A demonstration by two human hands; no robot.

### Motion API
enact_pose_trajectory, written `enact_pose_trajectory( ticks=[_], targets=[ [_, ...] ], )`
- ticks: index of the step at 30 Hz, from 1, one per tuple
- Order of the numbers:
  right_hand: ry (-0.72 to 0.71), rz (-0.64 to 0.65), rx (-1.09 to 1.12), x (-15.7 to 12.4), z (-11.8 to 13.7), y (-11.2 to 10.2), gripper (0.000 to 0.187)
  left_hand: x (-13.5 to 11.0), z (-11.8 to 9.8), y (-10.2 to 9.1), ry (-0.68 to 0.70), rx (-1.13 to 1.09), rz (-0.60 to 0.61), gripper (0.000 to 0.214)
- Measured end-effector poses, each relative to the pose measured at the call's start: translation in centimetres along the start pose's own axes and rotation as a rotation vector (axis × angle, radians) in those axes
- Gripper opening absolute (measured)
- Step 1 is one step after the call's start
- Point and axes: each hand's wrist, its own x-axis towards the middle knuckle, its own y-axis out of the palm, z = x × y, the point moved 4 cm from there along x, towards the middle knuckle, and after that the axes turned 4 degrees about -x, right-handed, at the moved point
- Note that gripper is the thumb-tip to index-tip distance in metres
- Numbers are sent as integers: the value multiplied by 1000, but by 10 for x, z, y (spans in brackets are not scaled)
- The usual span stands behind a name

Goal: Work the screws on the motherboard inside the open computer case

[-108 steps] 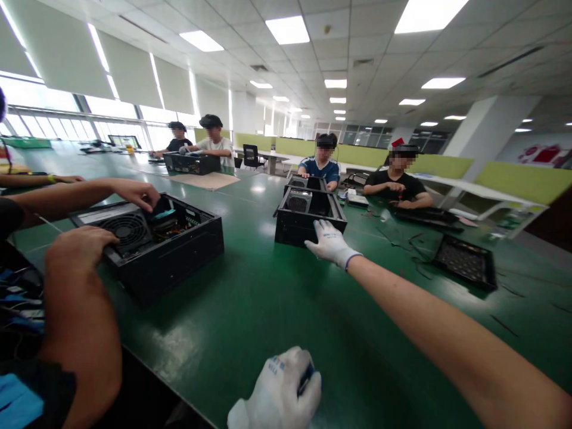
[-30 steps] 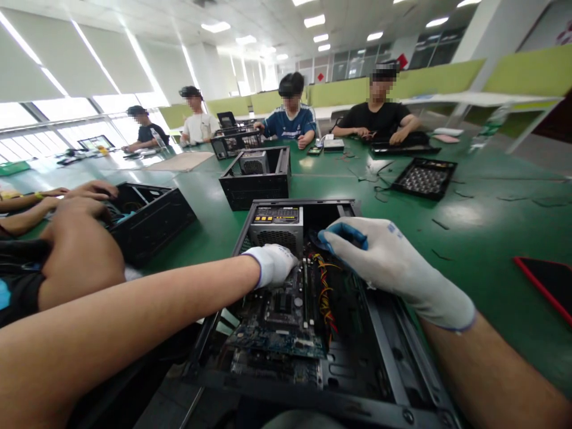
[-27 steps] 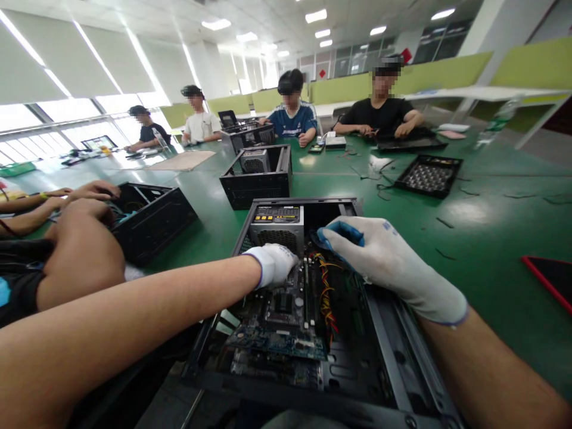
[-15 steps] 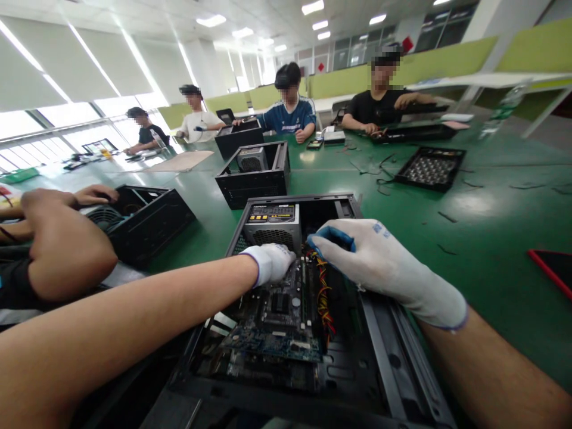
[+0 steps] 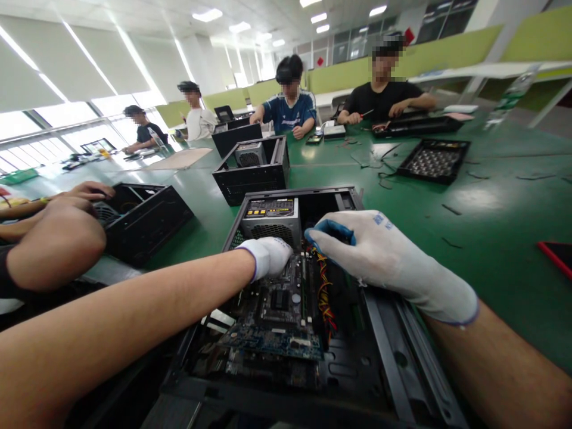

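Observation:
An open black computer case (image 5: 393,357) lies right in front of me on the green table (image 5: 473,220). Inside are a grey power supply (image 5: 270,215), a motherboard (image 5: 281,304) and red and yellow cables (image 5: 325,296). My left hand (image 5: 268,257), in a white glove, is curled into a fist on the motherboard just below the power supply; what it holds is hidden. My right hand (image 5: 384,259), also gloved, reaches in from the right. Its fingers are closed round a blue object (image 5: 331,229) beside the power supply.
A second open case (image 5: 252,173) stands behind mine. On the left, another person's bare hands work at a black case (image 5: 143,217). A black perforated tray (image 5: 433,159) and loose cables lie at the right, a red-edged item (image 5: 556,256) at the far right. Several people sit across the table.
Earlier my right hand reached for a case far out on the table; now the case is before me with both hands inside. Over the last second the hands have barely shifted.

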Motion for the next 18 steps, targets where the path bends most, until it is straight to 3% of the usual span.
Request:
enact_pose_trajectory(
  ticks=[18],
  targets=[
    [11, 5, 12, 0, 0, 0, 45, 7, 4, 5, 13, -8, -17, 52]
  ],
)
